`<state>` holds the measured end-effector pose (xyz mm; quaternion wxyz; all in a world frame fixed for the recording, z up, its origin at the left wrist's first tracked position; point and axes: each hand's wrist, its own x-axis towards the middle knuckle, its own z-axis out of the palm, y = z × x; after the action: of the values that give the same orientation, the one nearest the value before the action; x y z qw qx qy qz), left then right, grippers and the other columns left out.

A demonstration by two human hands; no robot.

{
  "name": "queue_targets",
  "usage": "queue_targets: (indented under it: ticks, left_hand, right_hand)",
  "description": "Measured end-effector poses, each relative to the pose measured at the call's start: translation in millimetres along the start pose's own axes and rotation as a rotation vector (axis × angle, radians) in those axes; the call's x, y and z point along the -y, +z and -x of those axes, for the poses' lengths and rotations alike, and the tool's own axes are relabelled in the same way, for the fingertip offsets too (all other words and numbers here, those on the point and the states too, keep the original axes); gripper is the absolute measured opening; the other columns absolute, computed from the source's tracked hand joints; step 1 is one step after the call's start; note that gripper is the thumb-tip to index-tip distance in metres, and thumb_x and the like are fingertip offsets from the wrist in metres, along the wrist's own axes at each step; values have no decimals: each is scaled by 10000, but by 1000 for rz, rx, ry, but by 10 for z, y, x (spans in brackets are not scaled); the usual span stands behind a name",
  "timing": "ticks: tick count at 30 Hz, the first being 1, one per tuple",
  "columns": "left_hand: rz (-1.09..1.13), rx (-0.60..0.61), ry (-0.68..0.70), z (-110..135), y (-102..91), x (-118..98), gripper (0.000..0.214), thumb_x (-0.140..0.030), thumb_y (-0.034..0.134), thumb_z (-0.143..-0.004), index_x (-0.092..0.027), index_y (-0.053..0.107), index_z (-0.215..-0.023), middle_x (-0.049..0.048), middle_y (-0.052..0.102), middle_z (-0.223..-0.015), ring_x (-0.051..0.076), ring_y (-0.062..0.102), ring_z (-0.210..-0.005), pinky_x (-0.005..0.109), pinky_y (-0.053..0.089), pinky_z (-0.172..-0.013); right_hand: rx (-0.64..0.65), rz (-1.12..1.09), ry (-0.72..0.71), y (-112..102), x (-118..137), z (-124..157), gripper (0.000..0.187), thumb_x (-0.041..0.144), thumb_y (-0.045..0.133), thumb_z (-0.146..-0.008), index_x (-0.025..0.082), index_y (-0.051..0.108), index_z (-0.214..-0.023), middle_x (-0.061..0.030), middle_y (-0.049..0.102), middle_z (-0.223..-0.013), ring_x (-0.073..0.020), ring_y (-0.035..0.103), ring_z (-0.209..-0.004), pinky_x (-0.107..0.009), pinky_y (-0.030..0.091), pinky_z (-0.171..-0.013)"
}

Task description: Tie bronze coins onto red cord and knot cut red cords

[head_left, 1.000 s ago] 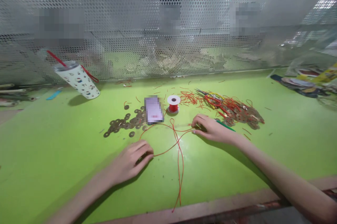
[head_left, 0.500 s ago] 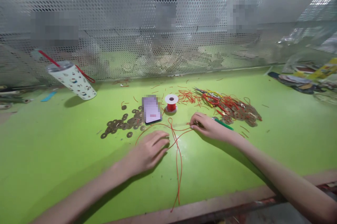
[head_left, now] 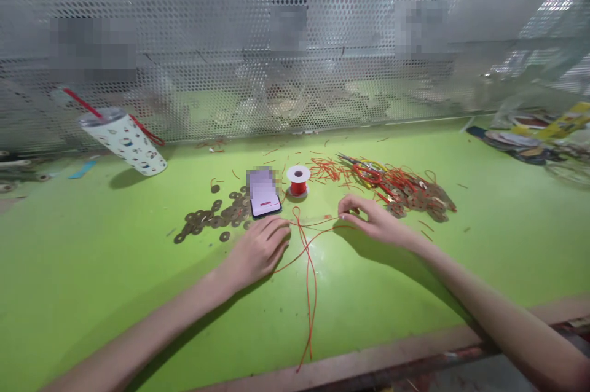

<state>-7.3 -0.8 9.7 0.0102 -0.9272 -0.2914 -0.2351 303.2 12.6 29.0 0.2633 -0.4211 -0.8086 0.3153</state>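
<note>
A thin red cord (head_left: 315,284) lies looped and crossed on the green table, its small top loop pointing away from me and two long ends trailing toward the front edge. My left hand (head_left: 263,248) rests palm down over the cord's left side, fingers stretched out and lying flat. To the right, thumb and index finger of my right hand (head_left: 369,220) are pinched together on a strand of the cord, slightly above the table. Just beyond the cord stands a white spool (head_left: 298,188) wound with red cord.
A phone (head_left: 266,203) lies beyond my left hand, beside scattered round coins (head_left: 198,223) with holes. Scissors (head_left: 369,172), red cord scraps (head_left: 328,169) and more coins (head_left: 417,198) lie at right. A tumbler (head_left: 126,143) with a straw stands back left, before a perforated metal screen (head_left: 207,91).
My left hand has shifted slightly away from me and flattened down. My right hand has drawn a little to the right, and the green tool beside it is now hidden.
</note>
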Motion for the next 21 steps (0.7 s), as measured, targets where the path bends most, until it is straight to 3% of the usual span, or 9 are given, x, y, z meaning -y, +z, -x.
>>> queue_targets:
  ticks: [3, 9, 15, 21]
  left_hand:
    - [71, -11, 22, 51, -22, -101, 175, -144, 522, -975, -120, 630, -1110, 128, 708, -1096, 237, 649, -1074, 428, 570, -935]
    - [92, -51, 238, 102, 32, -282, 171, -114, 520, -961, -125, 658, -1062, 111, 743, -1085, 230, 670, -1033, 390, 572, -884]
    - [31, -30, 361, 91, 55, -243, 200, -96, 487, -965, -116, 661, -1062, 114, 752, -1044, 228, 678, -1011, 365, 556, -834]
    - [-113, -50, 504, -135, 42, -281, 234, -105, 448, -991, -134, 680, -998, 92, 753, -981, 195, 684, -900, 328, 547, -756]
  right_hand:
    - [89, -73, -14, -62, 24, 35, 142, 250, 508, -956, 186, 634, -967, -64, 690, -963, -186, 627, -858, -328, 505, -792]
    - [276, -47, -47, -21, 109, 57, 249, 90, 471, -868, 186, 698, -908, -42, 712, -897, -166, 628, -789, -302, 490, -743]
    - [219, 27, -98, 195, 150, 66, 246, 69, 475, -831, 184, 673, -923, -47, 700, -881, -171, 618, -775, -292, 480, -734]
    - [185, 88, -118, 331, 68, 37, 221, 72, 485, -821, 194, 649, -906, -31, 686, -846, -168, 591, -736, -276, 445, -695]
